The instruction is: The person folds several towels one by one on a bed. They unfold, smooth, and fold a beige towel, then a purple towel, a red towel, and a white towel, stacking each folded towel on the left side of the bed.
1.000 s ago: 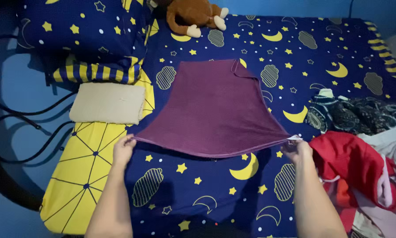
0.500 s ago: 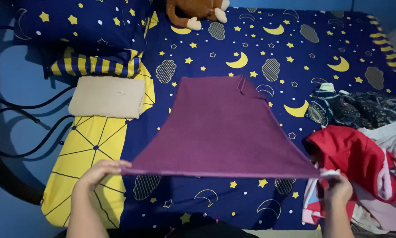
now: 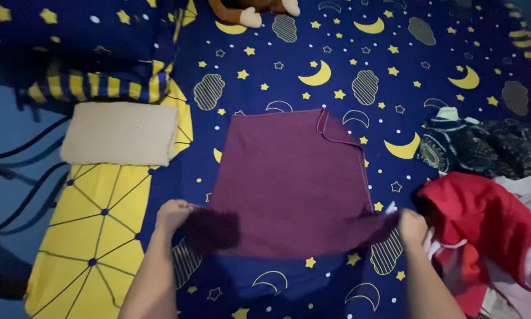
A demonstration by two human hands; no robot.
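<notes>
While the maroon cloth point(image 3: 289, 177) is pinched at its near corners by left hand point(image 3: 172, 214) & right hand point(image 3: 411, 225), mid-bed, slack near edge could bunch w/ uneven pull.

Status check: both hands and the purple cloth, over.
Left hand and right hand each grip a near corner of the purple cloth. Cloth spread on the bedsheet. Red garment beside the right hand.

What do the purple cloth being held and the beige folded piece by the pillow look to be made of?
Purple cloth: likely a soft knit or woven fabric, matte, with a stitched hem; it drapes and sags between the left hand and right hand. Beige folded piece: seemingly a thicker, fuzzy textile such as terry or fleece, though the weave is too blurred to confirm.
</notes>
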